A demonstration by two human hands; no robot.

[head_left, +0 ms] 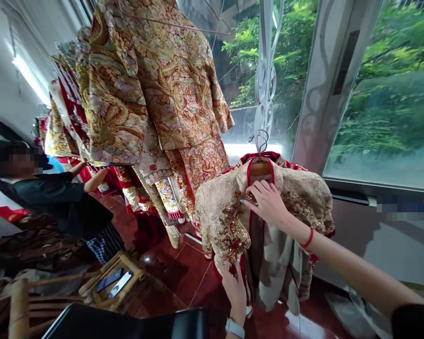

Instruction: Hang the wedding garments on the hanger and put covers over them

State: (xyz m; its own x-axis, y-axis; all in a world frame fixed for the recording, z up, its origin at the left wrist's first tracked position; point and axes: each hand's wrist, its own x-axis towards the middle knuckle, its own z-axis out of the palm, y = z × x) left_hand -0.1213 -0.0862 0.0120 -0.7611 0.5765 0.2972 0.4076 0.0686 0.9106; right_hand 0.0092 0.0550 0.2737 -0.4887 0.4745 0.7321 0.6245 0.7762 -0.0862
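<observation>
A cream and gold embroidered jacket (219, 212) with red trim hangs on a wooden hanger (260, 168) hooked to a white metal window grille (265, 75). My right hand (266, 202) rests on the jacket's front near the collar, fingers pinching the red edge. My left hand (233, 282), with a watch on the wrist, grips the lower front edge of the same jacket from below.
Several red and gold embroidered garments (144, 84) hang to the upper left. A person in a black top (56, 202) stands at the left. A wooden chair (106, 287) holds two phones (113, 281). Red tiled floor (183, 278) lies below; windows show greenery to the right.
</observation>
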